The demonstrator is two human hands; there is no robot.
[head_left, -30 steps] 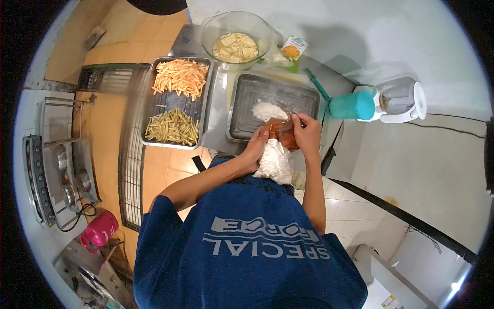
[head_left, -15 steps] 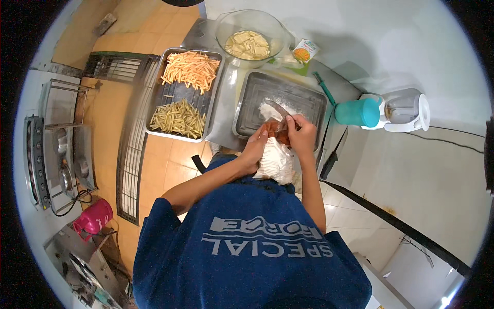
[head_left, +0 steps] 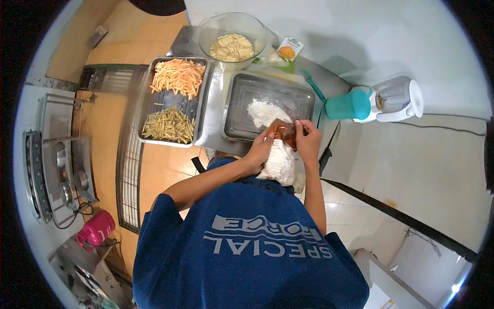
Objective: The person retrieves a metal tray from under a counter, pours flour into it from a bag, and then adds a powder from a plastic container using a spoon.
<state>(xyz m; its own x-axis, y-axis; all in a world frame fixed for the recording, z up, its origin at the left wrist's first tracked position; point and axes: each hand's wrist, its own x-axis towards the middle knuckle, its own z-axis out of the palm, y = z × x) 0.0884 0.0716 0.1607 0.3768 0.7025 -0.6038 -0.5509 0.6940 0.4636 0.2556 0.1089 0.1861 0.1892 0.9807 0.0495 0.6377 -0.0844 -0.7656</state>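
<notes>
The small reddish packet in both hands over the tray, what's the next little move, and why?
Probably tip the reddish packet onto the flour pile. The left hand and right hand pinch it at the edge of the metal tray, right by the flour; whether it is open, I cannot tell.

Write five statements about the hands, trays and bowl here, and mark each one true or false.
1. Both hands, left hand and right hand, are on a small reddish packet. True.
2. The right tray is full of orange sticks. False: it holds a heap of white flour; the orange sticks lie in the left tray.
3. The glass bowl stands beyond the trays and holds pale pieces. True.
4. The teal cup sits inside the left tray. False: it stands right of the right tray, beside a white appliance.
5. A white bag lies below the hands, against the person's chest. True.
</notes>
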